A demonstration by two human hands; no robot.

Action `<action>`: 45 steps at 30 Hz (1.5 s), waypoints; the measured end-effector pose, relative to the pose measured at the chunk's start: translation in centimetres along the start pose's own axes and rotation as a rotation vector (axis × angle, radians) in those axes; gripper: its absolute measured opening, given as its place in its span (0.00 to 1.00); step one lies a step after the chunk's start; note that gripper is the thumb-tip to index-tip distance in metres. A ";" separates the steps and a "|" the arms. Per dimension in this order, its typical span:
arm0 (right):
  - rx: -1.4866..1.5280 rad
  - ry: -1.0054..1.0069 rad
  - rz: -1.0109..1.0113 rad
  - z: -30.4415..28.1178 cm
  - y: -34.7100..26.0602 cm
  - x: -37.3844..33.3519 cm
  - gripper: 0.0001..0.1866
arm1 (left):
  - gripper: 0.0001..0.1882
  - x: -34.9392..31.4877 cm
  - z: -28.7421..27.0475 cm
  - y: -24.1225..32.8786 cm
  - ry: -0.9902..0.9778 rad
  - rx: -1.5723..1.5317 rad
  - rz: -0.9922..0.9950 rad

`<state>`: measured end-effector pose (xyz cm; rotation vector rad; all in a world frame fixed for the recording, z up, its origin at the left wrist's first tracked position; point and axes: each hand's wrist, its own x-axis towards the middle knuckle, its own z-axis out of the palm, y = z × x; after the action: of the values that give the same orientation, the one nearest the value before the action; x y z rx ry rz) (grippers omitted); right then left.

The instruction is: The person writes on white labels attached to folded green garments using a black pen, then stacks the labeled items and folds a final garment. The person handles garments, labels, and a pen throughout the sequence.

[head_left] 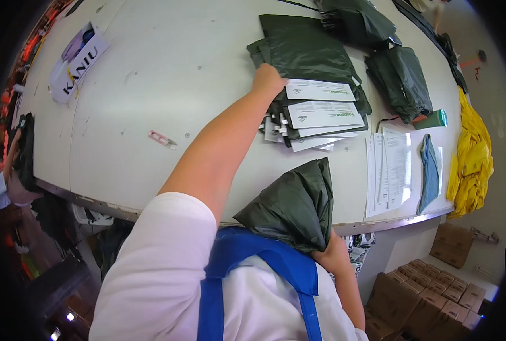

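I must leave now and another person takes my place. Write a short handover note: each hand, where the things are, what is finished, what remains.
Left hand: stretched out over the table, on the stack of dark green bags with white label sheets; its grip is not visible.
Right hand: at the chest, holding a filled dark green bag.
Nearby: more dark green bags further back, white papers to the right, a yellow garment at the table edge.
Done: one bag in hand.
Left: the labelled stack is on the table.
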<state>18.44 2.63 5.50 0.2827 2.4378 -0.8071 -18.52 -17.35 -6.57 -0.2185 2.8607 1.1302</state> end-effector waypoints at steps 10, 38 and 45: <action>0.259 0.320 -0.034 -5.3 1.3 0.8 0.28 | 0.16 -9.4 -6.8 -8.7 -0.057 -0.534 -0.165; 0.148 -0.159 -0.244 -0.1 -6.9 5.4 0.29 | 0.24 -32.6 -8.2 -18.0 -0.081 0.195 0.497; -0.254 -0.575 -0.348 -0.5 -5.9 3.9 0.26 | 0.20 -28.8 -8.6 -18.1 -0.307 0.350 0.663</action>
<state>12.87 -1.66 6.47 -0.4275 2.0223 -0.5993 12.70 -33.12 -9.47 0.8894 2.8268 0.6013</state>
